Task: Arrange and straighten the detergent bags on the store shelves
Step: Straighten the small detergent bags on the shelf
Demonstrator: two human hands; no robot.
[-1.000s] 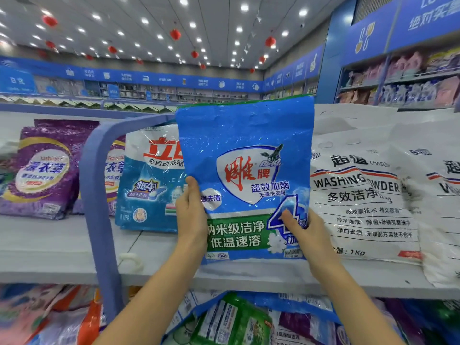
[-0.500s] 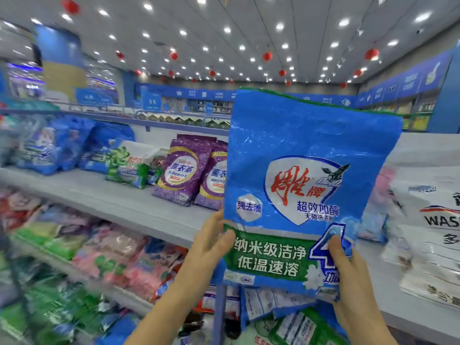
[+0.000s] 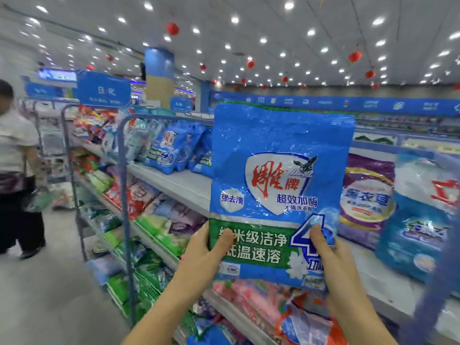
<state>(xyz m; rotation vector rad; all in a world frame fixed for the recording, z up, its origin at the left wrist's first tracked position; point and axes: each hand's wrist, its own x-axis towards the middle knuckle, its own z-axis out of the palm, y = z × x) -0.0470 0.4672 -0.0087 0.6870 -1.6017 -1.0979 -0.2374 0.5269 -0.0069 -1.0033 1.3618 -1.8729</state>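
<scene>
Blue detergent bag [image 3: 281, 185] held upright in mid-air in front of the top shelf [image 3: 184, 185], not touching it; left hand [image 3: 201, 255] and right hand [image 3: 333, 265] each pinch a lower corner, fingers [image 3: 225, 239] curled round the edges, thumbs on the printed face; the glossy, creased film looks slippery, the fill soft and probably weighty at the bottom, so a low two-handed hold or support beneath seems soundest. Matching blue bags [image 3: 171, 148] lean farther along the shelf; a purple bag [image 3: 366, 195] stands just behind; lower shelves hold mixed packets; a person [image 3: 17, 158] stands in the aisle; red lanterns [image 3: 172, 28] hang from a spot-lit ceiling.
</scene>
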